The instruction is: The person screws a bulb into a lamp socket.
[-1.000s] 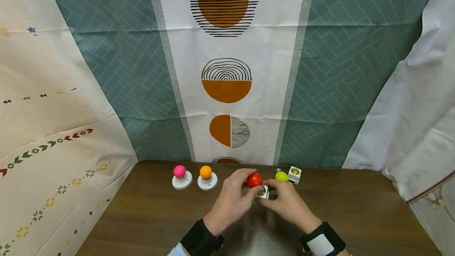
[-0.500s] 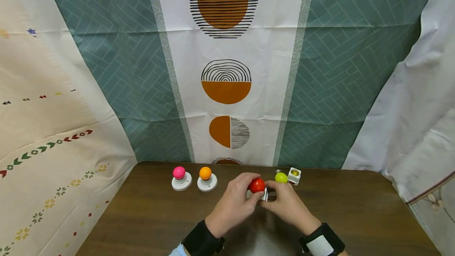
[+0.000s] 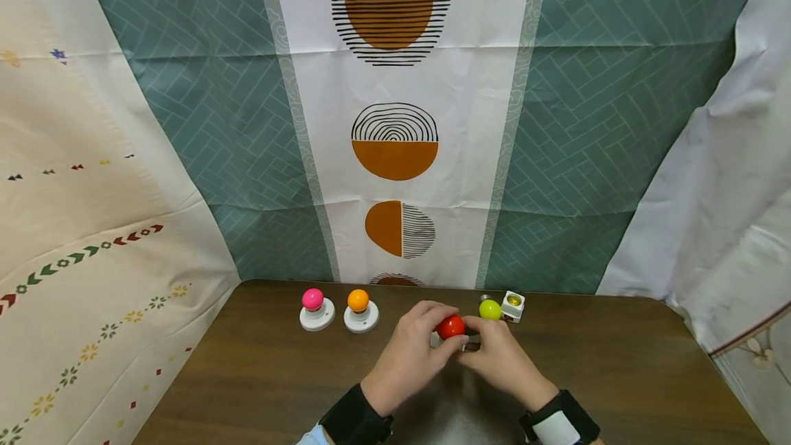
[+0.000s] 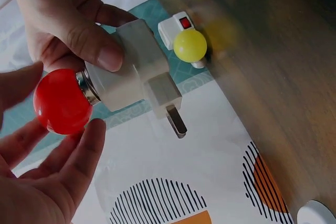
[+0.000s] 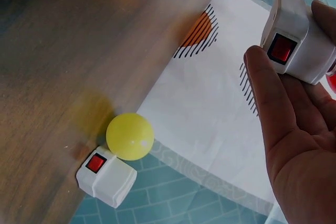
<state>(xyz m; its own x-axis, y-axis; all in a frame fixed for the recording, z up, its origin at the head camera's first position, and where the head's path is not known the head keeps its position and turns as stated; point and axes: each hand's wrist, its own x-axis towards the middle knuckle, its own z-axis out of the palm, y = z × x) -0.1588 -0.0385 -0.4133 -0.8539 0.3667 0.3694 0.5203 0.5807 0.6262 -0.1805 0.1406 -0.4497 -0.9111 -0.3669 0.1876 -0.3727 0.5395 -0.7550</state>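
In the head view, my left hand point(image 3: 408, 349) holds a round red light bulb point(image 3: 450, 326) between thumb and fingers. My right hand point(image 3: 503, 359) grips a white plug-in lamp socket point(image 4: 128, 64), its thumb across one side in the left wrist view. The bulb's metal screw base sits at the socket's opening, partly inside it. A flat metal plug prong point(image 4: 176, 122) sticks out of the socket's far end. On another face, a red rocker switch point(image 5: 282, 49) shows in the right wrist view. Both hands are raised over the front part of the table.
A yellow-green bulb point(image 3: 490, 309) lies beside a second white socket point(image 3: 512, 306) at the table's back. Further left, a pink bulb point(image 3: 312, 299) and an orange bulb point(image 3: 358, 300) stand in round white bases. Patterned cloth point(image 3: 556, 156) hangs behind the wooden table point(image 3: 618, 356).
The red bulb has moved slightly right and down with my left hand, from above the socket's opening to its base being in it. My right hand stays nearly in place, holding the socket.
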